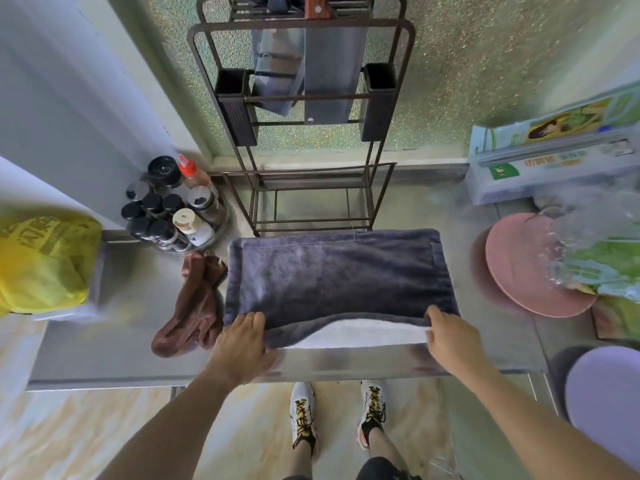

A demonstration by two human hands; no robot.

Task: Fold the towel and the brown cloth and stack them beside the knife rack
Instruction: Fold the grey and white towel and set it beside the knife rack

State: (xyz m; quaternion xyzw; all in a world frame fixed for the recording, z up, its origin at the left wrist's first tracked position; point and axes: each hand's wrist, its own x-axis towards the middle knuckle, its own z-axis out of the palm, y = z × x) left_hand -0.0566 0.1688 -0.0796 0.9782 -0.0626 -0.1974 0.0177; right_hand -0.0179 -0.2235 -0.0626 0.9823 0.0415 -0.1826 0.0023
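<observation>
Left hand [242, 336] and right hand [446, 332] pinch the towel's [337, 275] near corners.

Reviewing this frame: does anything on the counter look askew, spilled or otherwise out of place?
Only the brown cloth, lying crumpled left of the grey towel, not yet folded. The towel lies flat, with the left hand and right hand gripping its near corners. Nothing looks spilled or damaged.

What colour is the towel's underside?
White, under the grey-purple towel, seen at its lifted near edge in the head view.
</observation>
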